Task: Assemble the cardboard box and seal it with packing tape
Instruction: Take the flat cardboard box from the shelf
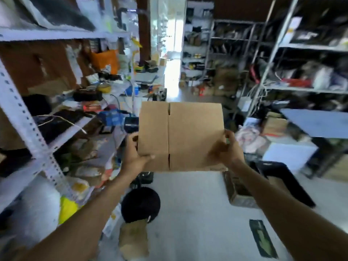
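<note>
A: Where is the flat brown cardboard box [188,136]?
B: Up over the floor [188,204], not opened yet. Left hand [135,153] and right hand [228,147] grip its side edges, fingers [227,136] curled round them. Next, I think — push it open into shape.

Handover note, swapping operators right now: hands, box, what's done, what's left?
Left hand: grips the lower left edge of the flat brown cardboard box, thumb on the near face.
Right hand: fingers pinch the box's right edge, low down.
Box: held up in the air in front of the person, flattened, with the centre crease vertical and flap slots at top and bottom.
Done: box is in hand, nothing more.
Left: open it into shape, fold the flaps, tape the seams.
Packing tape: I can't pick it out in this blurred view. Look for it before you start.
</note>
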The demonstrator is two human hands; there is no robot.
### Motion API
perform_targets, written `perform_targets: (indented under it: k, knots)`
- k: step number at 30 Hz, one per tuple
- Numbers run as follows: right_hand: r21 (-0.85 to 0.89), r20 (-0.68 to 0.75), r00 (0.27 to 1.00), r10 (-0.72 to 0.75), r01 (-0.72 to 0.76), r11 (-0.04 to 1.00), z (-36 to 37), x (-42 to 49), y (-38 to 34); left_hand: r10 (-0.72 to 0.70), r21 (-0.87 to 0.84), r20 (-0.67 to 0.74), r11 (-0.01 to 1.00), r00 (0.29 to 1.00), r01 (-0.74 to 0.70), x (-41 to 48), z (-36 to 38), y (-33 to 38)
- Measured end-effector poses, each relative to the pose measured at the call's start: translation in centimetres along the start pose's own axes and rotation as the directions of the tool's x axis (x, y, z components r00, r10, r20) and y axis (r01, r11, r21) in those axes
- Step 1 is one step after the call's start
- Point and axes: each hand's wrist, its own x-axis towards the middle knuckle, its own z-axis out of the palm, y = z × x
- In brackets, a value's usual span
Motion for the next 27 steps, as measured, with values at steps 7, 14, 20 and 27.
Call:
perform_targets:
  k: [7, 14, 20, 27]
  knots:
    - [-0.030, -0.247, 0.933, 0.261, -0.276, 0.961, -14.2, 1.1, 13.9, 0.069, -0.091, 0.383, 0.995, 0.921, -0.037, 2.4, 22.0, 3.8]
    - [-0.004, -0.454, 0.799, 0.395, -0.445, 0.895, -26.4, -0.6, 23.9, 0.120, -0.172, 0.596, 0.985, 0.794, -0.020, -0.1, 40.2, 8.8]
    - [0.042, -0.601, 0.663, 0.446, -0.531, 0.846, -33.5, -0.2, 30.2, 0.178, -0.224, 0.733, 0.974, 0.657, -0.013, -1.1, 52.1, 11.3]
    - [0.104, -0.621, 0.615, 0.486, -0.550, 0.829, -39.7, 5.9, 37.0, 0.166, -0.222, 0.817, 0.974, 0.552, 0.036, 1.7, 66.5, 12.8]
